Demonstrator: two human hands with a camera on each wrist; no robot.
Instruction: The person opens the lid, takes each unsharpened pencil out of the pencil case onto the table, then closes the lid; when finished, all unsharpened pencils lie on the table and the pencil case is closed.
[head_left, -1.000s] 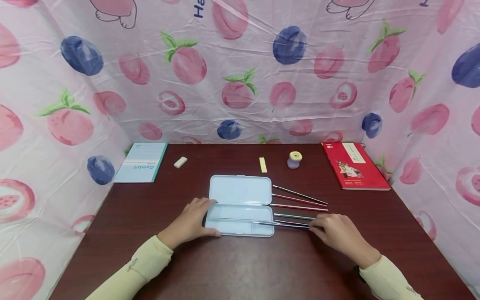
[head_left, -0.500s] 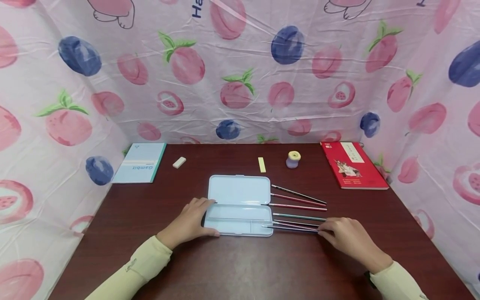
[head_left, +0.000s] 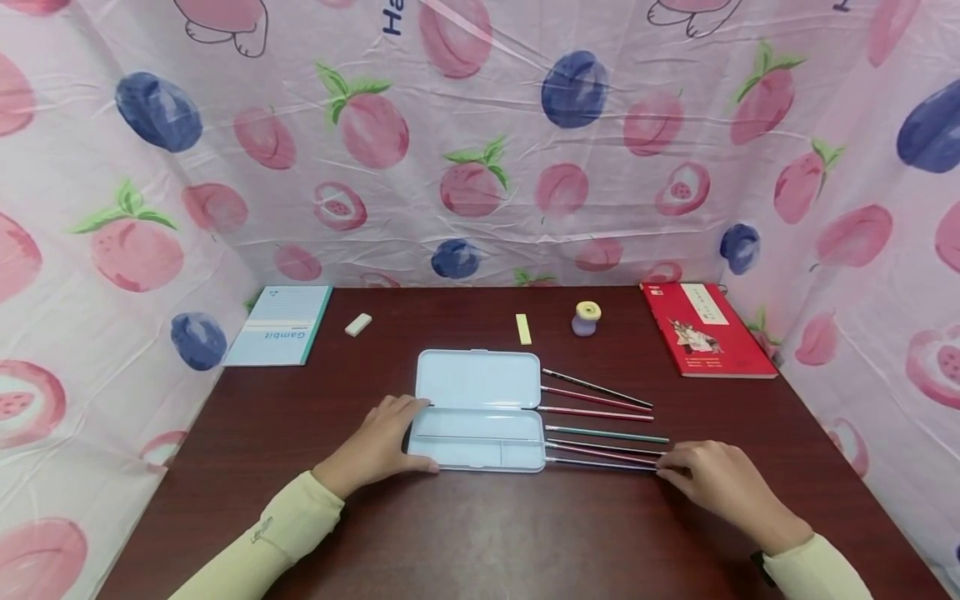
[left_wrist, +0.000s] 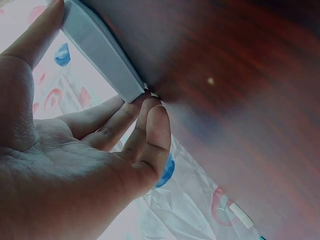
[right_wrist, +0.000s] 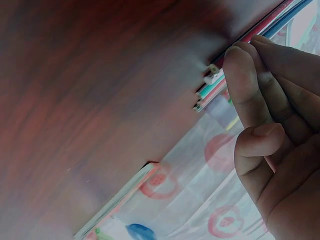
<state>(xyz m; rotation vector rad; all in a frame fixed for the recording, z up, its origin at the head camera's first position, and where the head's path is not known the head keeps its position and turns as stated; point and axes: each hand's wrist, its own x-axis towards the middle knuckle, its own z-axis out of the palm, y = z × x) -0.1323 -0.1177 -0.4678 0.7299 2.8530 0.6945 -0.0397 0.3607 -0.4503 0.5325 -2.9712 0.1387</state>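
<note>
An open pale blue pencil case [head_left: 480, 408] lies at the middle of the dark wood table [head_left: 487, 533]. My left hand [head_left: 390, 433] holds its left end, thumb along the front edge and fingers at the back corner. The left wrist view shows the case's end [left_wrist: 100, 45] between thumb and fingertips [left_wrist: 150, 107]. Several thin pencils [head_left: 596, 400] lie in a row to the right of the case. My right hand [head_left: 675, 468] rests its fingertips [right_wrist: 237, 65] on the right ends of the two nearest pencils [head_left: 600, 457], whose tips lie at the case's right edge.
Along the back of the table lie a blue notebook [head_left: 281, 325], a white eraser [head_left: 359, 324], a yellow strip [head_left: 524, 329], a small purple jar [head_left: 586, 319] and a red book [head_left: 705, 329]. Fruit-print plastic sheets wall in three sides.
My right hand has slid to the right and drawn the two nearest pencils out of the case's lower tray. The left hand and the case have stayed put.
</note>
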